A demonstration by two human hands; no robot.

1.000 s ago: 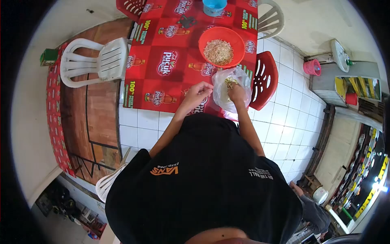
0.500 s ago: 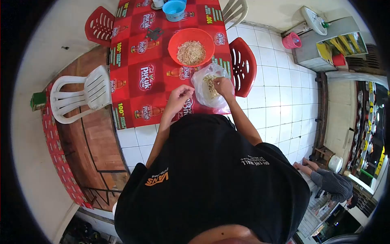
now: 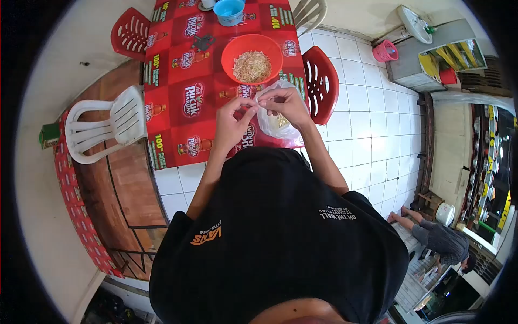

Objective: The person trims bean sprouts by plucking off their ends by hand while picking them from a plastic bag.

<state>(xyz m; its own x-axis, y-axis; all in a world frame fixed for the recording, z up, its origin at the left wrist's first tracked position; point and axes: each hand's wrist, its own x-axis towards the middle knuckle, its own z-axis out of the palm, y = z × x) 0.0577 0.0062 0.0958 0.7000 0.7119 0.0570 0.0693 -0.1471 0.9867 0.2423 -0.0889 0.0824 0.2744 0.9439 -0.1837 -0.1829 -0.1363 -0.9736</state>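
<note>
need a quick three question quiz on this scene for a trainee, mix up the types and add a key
1. Multiple choice: what colour is the bowl holding pale strands?
a) green
b) red
c) white

2. True or false: the left hand and the right hand are close together, near the plastic bag.

3. Fill in: compared with the bowl, the blue container stands ____ from the hands.

Key: 1. b; 2. true; 3. farther
</note>
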